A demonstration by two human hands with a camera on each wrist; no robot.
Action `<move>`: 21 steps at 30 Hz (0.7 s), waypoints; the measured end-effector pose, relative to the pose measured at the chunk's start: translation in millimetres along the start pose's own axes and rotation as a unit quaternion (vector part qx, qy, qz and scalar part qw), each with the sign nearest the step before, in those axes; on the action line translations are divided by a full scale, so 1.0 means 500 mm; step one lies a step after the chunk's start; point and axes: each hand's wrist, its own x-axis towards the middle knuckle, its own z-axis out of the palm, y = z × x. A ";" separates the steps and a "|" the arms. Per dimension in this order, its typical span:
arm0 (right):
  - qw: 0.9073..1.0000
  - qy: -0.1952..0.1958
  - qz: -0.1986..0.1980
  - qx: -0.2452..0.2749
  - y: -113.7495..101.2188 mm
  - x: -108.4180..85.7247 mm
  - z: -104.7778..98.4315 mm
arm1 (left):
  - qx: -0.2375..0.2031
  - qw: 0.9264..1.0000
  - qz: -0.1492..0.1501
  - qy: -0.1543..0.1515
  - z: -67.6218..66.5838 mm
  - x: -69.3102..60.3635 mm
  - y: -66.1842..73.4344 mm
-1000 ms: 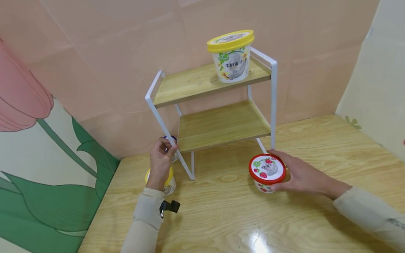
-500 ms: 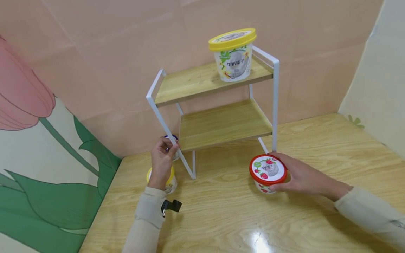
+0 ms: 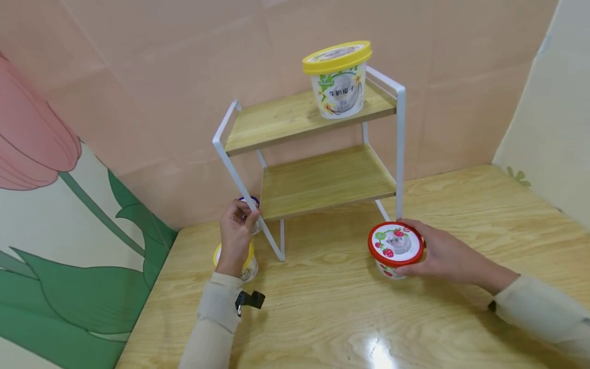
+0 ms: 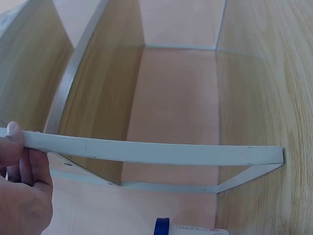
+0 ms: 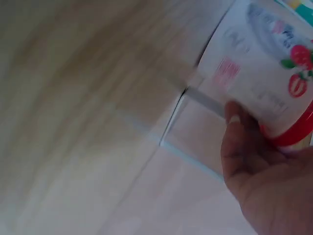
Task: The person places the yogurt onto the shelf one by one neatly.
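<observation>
A two-tier shelf with wooden boards [image 3: 327, 179] and a white metal frame [image 3: 400, 154] stands on the table. My left hand [image 3: 236, 236] pinches the frame's left front leg; the left wrist view shows thumb and fingers [image 4: 24, 186] around the white bar [image 4: 161, 151]. My right hand [image 3: 444, 256] grips a red-lidded tub [image 3: 396, 245] by its side, near the right front leg. In the right wrist view, fingers [image 5: 239, 152] hold that strawberry-printed tub [image 5: 259, 68]. On the top board stands a yellow-lidded tub [image 3: 341, 84].
Another yellow-lidded tub [image 3: 249, 269] stands on the table [image 3: 322, 312], partly behind my left hand. A blue-lidded tub [image 3: 255, 225] is behind the left leg, also seen in the left wrist view [image 4: 195, 230]. A pink wall covering [image 3: 161, 77] hangs behind the shelf.
The red-lidded tub has shifted slightly right and up in the head view, with my right hand still gripping it. My left hand keeps its hold on the leg.
</observation>
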 end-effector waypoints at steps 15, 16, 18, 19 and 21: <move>0.999 0.027 0.036 0.006 -0.009 -0.001 -0.011 | 0.000 1.000 0.008 -0.004 0.000 0.002 -0.007; 0.999 0.027 0.035 0.003 -0.009 -0.001 -0.012 | 0.000 1.000 0.008 -0.004 -0.001 0.002 -0.007; 0.999 0.025 0.034 0.000 -0.009 0.000 -0.012 | -0.001 1.000 0.008 -0.005 -0.003 0.001 -0.007; 0.999 0.025 0.031 -0.002 -0.009 0.001 -0.011 | 0.000 1.000 0.008 -0.005 -0.004 0.001 -0.007; 0.999 0.024 0.028 -0.003 -0.009 0.003 -0.009 | 0.002 1.000 0.006 -0.004 -0.006 0.001 -0.006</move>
